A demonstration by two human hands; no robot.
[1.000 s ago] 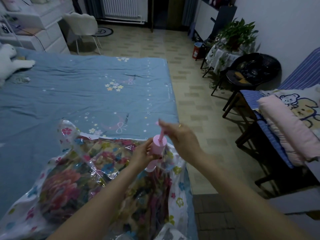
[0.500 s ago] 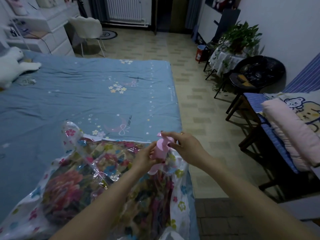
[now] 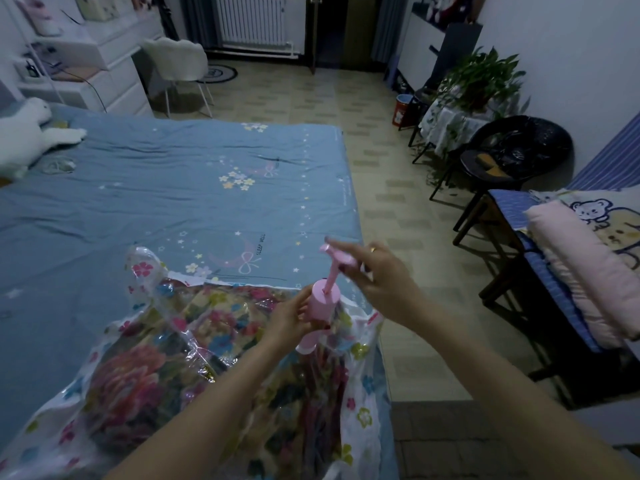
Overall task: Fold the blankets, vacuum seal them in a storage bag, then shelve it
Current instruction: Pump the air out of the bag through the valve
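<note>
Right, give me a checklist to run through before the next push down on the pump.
1. Left hand grips the pump body: ok.
2. Right hand holds the handle: ok.
3. Handle raised, rod showing: ok.
4. Pump base seated on the bag's valve: cannot tell, hidden.
5. Storage bag lies on the bed with the blanket inside: ok.
6. Bag's opening sealed: cannot tell.

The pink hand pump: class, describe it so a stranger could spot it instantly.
Find the blue bed, then the flower-printed storage bag at its near corner. The pink hand pump stands on that bag, left hand round its barrel, right hand gripping its raised handle: the only plain pink cylinder there.
</note>
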